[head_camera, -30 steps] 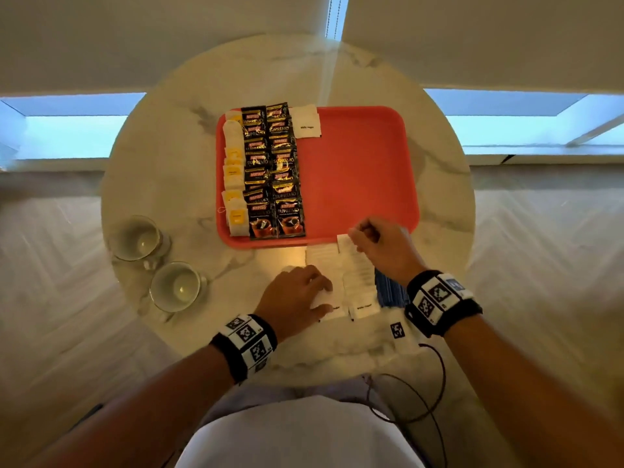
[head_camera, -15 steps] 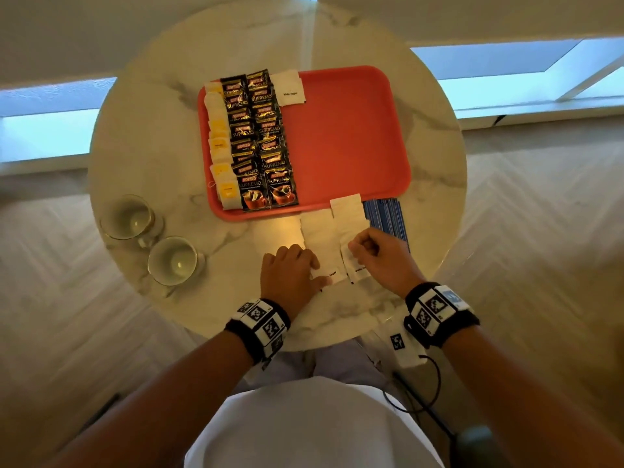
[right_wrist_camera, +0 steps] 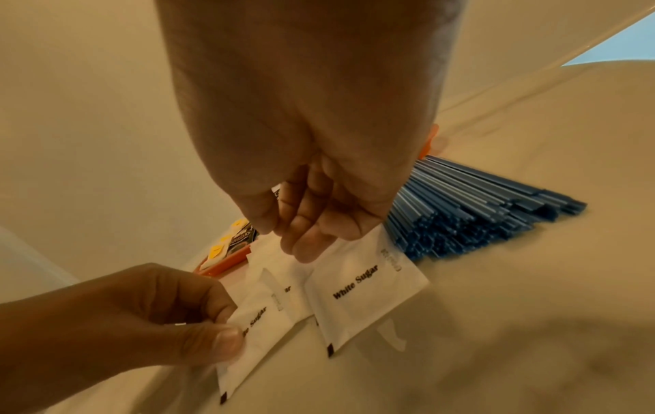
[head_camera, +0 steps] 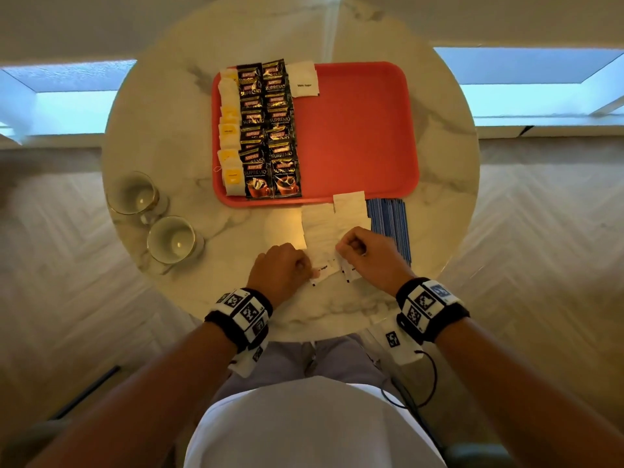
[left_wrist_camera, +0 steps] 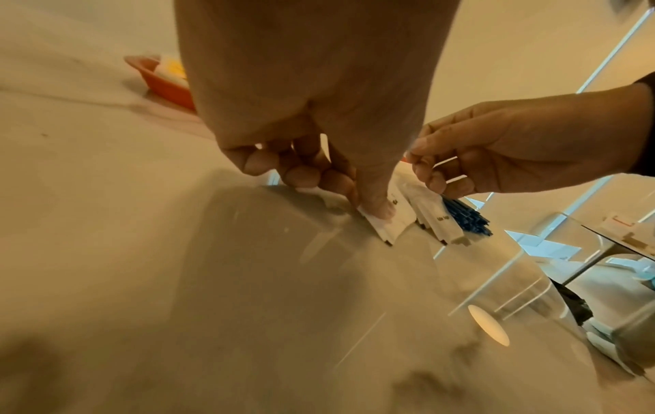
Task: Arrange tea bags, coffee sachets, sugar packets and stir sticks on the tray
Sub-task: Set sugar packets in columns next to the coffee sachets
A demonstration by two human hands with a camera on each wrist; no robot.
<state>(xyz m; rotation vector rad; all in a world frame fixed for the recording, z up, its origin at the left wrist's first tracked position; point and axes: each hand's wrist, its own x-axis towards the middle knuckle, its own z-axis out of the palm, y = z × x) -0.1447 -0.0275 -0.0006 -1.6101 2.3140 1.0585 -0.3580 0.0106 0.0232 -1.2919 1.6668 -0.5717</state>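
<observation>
Several sugar packets [head_camera: 324,231] lie overlapped on the table [head_camera: 169,298], just in front of the tray [head_camera: 354,130]. Left hand [head_camera: 280,270] pinches the near corner of one packet [right_wrist_camera: 248,330] under its thumb, fingers curled. Right hand [head_camera: 368,253] has curled fingertips on a neighbouring packet [right_wrist_camera: 365,294]; whether it actually grips it I cannot tell. Blue stir sticks [head_camera: 388,228] lie just right of the packets. On the tray sit tea bags [head_camera: 229,136], coffee sachets [head_camera: 266,130] and one sugar packet [head_camera: 304,79]. Two glasses [head_camera: 152,217] stand to the left.
</observation>
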